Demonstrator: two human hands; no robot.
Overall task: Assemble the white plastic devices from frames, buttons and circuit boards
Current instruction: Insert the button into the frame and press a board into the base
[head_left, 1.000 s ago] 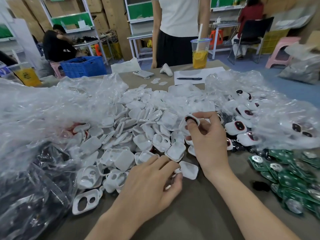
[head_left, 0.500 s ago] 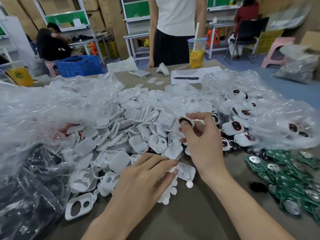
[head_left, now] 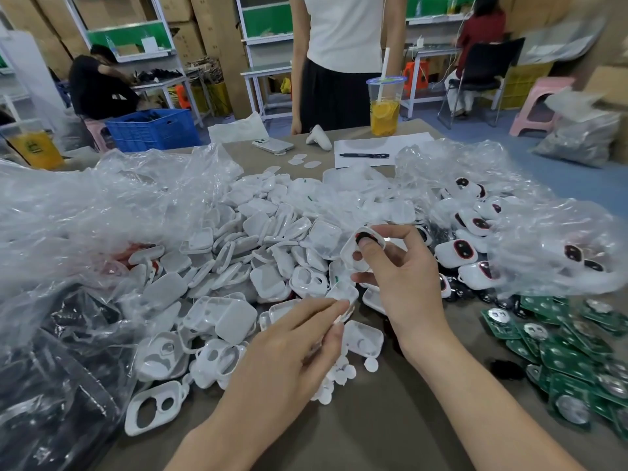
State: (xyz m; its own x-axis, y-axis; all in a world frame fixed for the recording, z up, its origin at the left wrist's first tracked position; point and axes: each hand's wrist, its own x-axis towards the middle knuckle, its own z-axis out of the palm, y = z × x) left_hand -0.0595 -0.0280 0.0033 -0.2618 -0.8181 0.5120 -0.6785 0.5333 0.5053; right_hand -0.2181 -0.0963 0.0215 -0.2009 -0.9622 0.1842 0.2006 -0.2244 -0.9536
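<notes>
**Both hands busy over the pile of white parts**

The right hand (head_left: 404,283) is raised above the heap with its fingers curled round a white frame (head_left: 353,254). The thumb presses a dark, red-edged button (head_left: 364,236) seated at the frame's upper end, and the forefinger hooks over the top edge. The frame's open face is turned toward the camera. Its long axis is tilted, running from lower left to upper right, with the button end uppermost.

The left hand (head_left: 292,355) sits lower and nearer, its fingers bent. Thumb and forefinger pinch a small white piece (head_left: 341,317); what exactly it is cannot be told. Just below its fingertips, loose round white buttons (head_left: 343,372) lie on the brown table (head_left: 373,430).

White shells (head_left: 255,239) are heaped across the middle, spilling from a clear plastic bag (head_left: 85,215). An empty frame with two openings (head_left: 154,407) lies flat at the near left. Finished devices (head_left: 465,253) with dark windows sit to the right, and green circuit boards (head_left: 571,351) lie nearer on that side.

At the far edge are a phone (head_left: 273,145), a pen (head_left: 363,155) on a paper sheet (head_left: 407,142) and a cup of yellow drink (head_left: 385,107). The print on the yellow container (head_left: 35,147) is too blurred to read.
</notes>
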